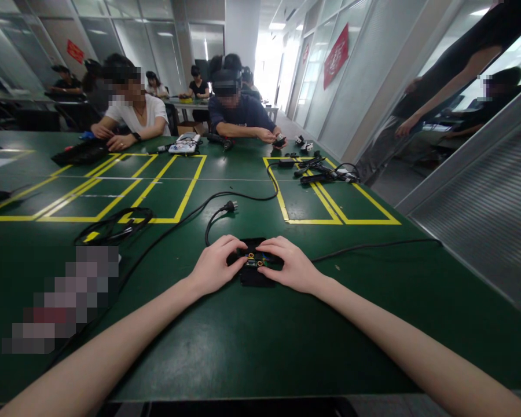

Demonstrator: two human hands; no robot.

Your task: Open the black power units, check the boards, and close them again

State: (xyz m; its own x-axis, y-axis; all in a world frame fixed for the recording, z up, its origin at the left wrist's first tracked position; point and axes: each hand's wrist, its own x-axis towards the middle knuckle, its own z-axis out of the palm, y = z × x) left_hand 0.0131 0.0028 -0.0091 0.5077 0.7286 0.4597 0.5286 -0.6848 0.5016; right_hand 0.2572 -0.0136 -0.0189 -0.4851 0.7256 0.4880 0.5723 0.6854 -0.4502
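Note:
Just in front of me on the green table lies a small circuit board point(255, 262) with copper-coloured rings and a blue part on it. Black casing pieces point(257, 279) lie under and around it. My left hand point(215, 263) grips the left end of the board between thumb and fingers. At the other end, my right hand point(293, 264) has its thumb and fingers closed round it in the same way. The fingers partly hide the board's ends. A black cord with a plug point(230, 206) curls beside my left hand, and another black cable point(373, 244) runs right from behind my right hand.
Yellow tape point(189, 191) marks rectangles on the green table point(191, 353). A coiled cable point(113, 227) and a blurred-out item point(69, 298) lie to the left. Black adapters and cables point(316, 171) are piled farther back. Two people work across the table, near a drill point(223, 141).

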